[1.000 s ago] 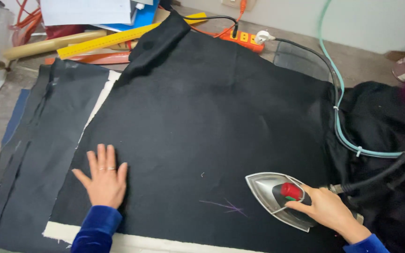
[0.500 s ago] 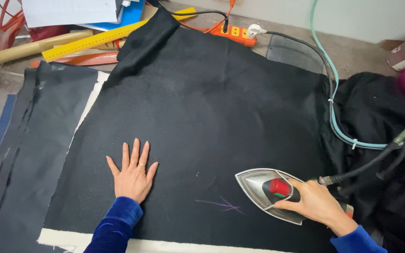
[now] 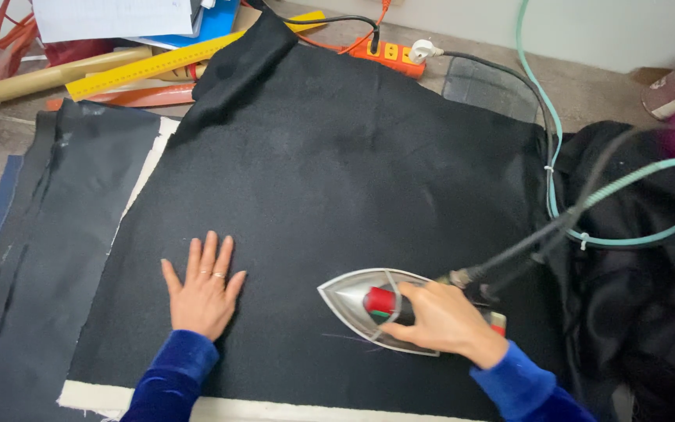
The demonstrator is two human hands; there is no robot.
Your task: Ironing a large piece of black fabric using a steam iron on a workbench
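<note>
Wrapped around the dark handle of the iron (image 3: 388,309), our right hand (image 3: 439,319) holds it firmly, with the fingers curled over the grip just behind the red knob. We see the iron lying flat on the black fabric (image 3: 330,180), in the lower right part of the cloth, and its pointed metal tip looks toward the left, toward our other hand. Our left hand (image 3: 203,289) rests flat on the same fabric, the fingers spread and straight, with nothing pinched inside; it is near the tip of the iron but apart from it. Both of our arms wear blue velvet sleeves. A dark cable and a pale green hose (image 3: 587,195) go from the back of the iron up and to the right, across a heap of black cloth (image 3: 650,258) beside the main piece. The fabric lies on a light pad, whose edge (image 3: 142,172) shows at the left and at the bottom. At the left of it more dark strips of cloth (image 3: 48,234) are laid. At the far side of the table we see a yellow ruler (image 3: 158,66), an orange power strip (image 3: 384,53) with a white plug, and some papers (image 3: 111,17).
</note>
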